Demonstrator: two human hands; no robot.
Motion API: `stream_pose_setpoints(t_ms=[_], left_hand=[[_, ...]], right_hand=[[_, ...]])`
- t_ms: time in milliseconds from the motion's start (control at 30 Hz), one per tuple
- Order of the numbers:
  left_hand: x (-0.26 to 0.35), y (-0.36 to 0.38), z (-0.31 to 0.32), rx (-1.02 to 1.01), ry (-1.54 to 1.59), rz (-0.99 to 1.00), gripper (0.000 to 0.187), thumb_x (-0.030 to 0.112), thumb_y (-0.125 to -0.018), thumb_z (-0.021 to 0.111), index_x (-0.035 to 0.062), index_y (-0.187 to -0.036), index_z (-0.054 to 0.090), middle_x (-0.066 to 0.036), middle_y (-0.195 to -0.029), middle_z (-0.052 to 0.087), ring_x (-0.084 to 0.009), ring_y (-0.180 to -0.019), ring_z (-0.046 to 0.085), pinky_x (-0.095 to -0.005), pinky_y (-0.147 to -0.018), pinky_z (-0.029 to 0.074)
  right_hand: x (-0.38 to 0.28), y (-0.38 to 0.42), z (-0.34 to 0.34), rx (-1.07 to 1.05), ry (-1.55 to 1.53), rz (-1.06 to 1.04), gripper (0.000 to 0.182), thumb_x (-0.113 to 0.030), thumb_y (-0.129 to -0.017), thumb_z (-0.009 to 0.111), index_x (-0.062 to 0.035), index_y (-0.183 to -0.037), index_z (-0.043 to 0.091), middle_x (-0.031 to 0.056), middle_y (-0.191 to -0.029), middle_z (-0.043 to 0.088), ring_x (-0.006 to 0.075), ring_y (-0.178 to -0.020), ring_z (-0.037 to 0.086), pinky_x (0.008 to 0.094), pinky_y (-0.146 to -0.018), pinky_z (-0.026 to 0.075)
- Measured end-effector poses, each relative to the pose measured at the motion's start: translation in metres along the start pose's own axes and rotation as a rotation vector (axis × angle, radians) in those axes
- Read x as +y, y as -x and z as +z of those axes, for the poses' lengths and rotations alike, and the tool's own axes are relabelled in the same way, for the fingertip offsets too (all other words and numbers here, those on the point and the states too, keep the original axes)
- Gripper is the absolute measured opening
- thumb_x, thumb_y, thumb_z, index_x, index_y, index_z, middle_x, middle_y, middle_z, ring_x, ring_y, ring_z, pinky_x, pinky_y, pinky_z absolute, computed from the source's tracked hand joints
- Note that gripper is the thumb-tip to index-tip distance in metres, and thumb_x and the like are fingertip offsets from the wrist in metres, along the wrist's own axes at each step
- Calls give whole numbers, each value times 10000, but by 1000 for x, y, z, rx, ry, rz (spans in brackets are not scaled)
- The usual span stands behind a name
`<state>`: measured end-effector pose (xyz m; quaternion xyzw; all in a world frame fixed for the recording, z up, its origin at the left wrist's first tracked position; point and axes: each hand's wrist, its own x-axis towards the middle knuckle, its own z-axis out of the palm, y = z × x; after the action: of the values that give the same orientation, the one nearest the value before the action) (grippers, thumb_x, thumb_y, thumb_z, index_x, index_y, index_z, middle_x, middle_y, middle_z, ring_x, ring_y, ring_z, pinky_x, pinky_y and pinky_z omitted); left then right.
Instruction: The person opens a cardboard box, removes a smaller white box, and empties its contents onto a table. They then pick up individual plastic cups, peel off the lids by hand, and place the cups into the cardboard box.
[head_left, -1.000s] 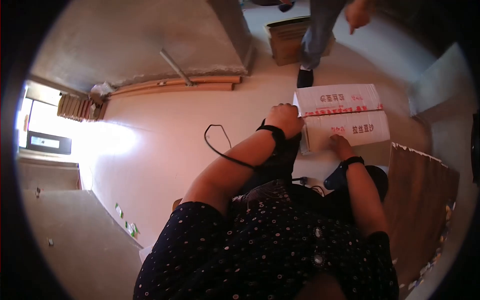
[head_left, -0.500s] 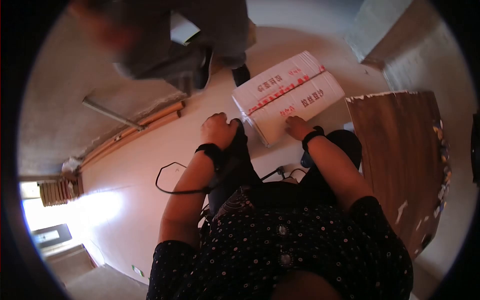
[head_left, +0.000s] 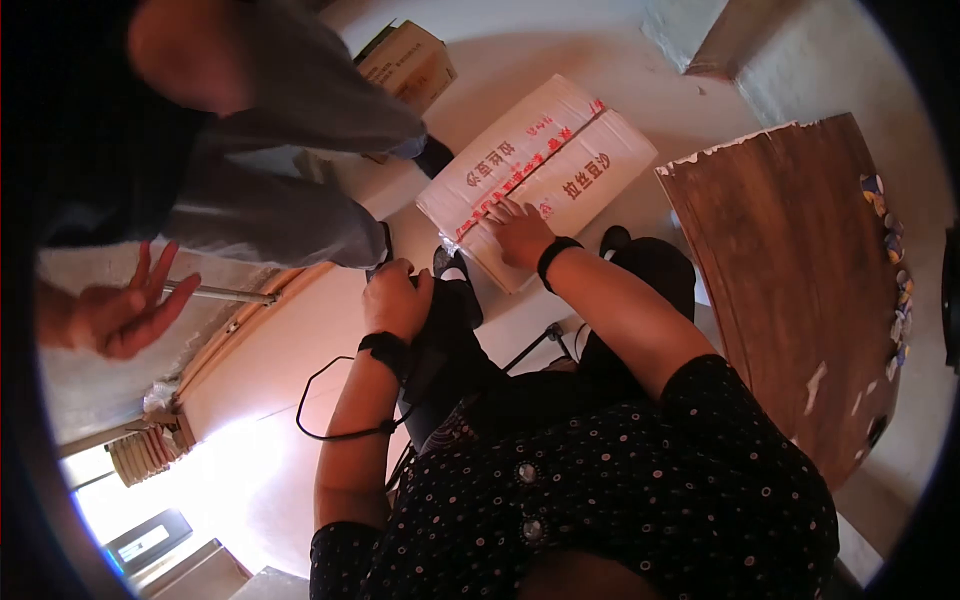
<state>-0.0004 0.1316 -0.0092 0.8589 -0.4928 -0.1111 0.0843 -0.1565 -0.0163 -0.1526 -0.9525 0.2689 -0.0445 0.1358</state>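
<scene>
A closed white cardboard box [head_left: 600, 150] with red printed tape along its seam and dark lettering sits on the floor in front of me. My right hand [head_left: 520, 235] lies on the near part of its top, fingers spread beside the tape, holding nothing. My left hand [head_left: 396, 300] rests at my left knee, its fingers curled in loosely, with no object seen in it. Dark bands circle both my wrists.
Another person's legs [head_left: 290, 190] stand at the upper left, with that person's spread hand [head_left: 135, 310] below. Behind them is an open carton [head_left: 415, 70]. A worn brown wooden panel [head_left: 790, 270] is on the right. Pipes [head_left: 225, 330] lie along the left wall.
My right hand has moved left across the box top toward the taped seam. The other person has come closer, and their hand now shows at the left. The carton behind has come into view.
</scene>
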Motion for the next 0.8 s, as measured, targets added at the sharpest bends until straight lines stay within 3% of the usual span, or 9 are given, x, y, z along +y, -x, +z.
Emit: stream_pose_setpoints(t_ms=[67, 133, 267, 333, 367, 400, 467, 500, 800], left_hand=[[1, 0, -3, -7, 16, -19, 290, 276, -766, 612, 9, -871, 648, -194, -870, 645, -359, -823, 621, -439, -750, 488], [-4, 0, -2, 7, 11, -12, 280, 270, -767, 612, 12, -870, 649, -193, -865, 644, -359, -818, 621, -438, -743, 489], [-11, 0, -1, 22, 33, -25, 258, 256, -770, 611, 21, -868, 649, -187, -842, 645, -356, -796, 624, -437, -724, 492], [-14, 2, -3, 34, 49, 1, 247, 251, -775, 606, 26, -868, 650, -184, -824, 646, -355, -782, 626, -435, -712, 494], [-13, 2, -3, 48, 42, 2, 246, 251, -779, 604, 24, -864, 650, -184, -823, 647, -355, -778, 627, -434, -710, 495], [-12, 2, -5, 60, 34, 3, 246, 251, -782, 602, 23, -861, 650, -184, -821, 647, -356, -773, 627, -433, -707, 495], [-14, 1, -6, 29, 40, -20, 252, 252, -786, 601, 18, -865, 650, -185, -828, 648, -356, -775, 627, -430, -710, 496], [-17, 2, -4, 34, 54, -8, 255, 253, -787, 602, 17, -871, 651, -185, -830, 648, -356, -777, 627, -430, -715, 496], [-19, 0, -6, -10, 23, -46, 279, 254, -786, 606, -1, -894, 644, -197, -879, 645, -355, -822, 624, -425, -752, 491]], right_hand=[[5, -5, 5, -13, 26, -5, 539, -147, -755, 566, -133, -1285, 467, 84, -1325, 443, 284, -1314, 296, 527, -1030, 258], [12, -13, 8, 43, 110, -85, 433, -134, -825, 498, -141, -1258, 504, 86, -1280, 480, 275, -1262, 356, 507, -1022, 270], [3, -13, -22, 119, 98, -89, 324, -136, -837, 464, -102, -1140, 576, 108, -1185, 540, 273, -1180, 428, 472, -1008, 294], [-8, -2, -50, 203, 140, -129, 220, -139, -789, 499, -70, -947, 637, 117, -1036, 587, 272, -1074, 491, 432, -951, 353], [-11, 7, -56, 255, 78, -131, 134, -125, -736, 527, -64, -782, 636, 108, -905, 602, 267, -950, 550, 395, -850, 419], [-13, 19, -66, 248, 80, -131, 134, -125, -736, 527, -64, -782, 636, 108, -905, 602, 267, -950, 550, 395, -850, 419], [-15, 45, -86, 55, 49, -143, 97, -109, -706, 543, -76, -731, 632, 82, -809, 598, 250, -817, 576, 375, -750, 452], [-16, 55, -92, 70, 66, -162, 67, -104, -690, 554, -79, -702, 614, 76, -753, 586, 242, -753, 581, 357, -700, 460], [-18, 52, -88, 75, 27, -180, 63, -97, -691, 549, -102, -697, 612, 56, -721, 574, 228, -745, 582, 354, -661, 458]])
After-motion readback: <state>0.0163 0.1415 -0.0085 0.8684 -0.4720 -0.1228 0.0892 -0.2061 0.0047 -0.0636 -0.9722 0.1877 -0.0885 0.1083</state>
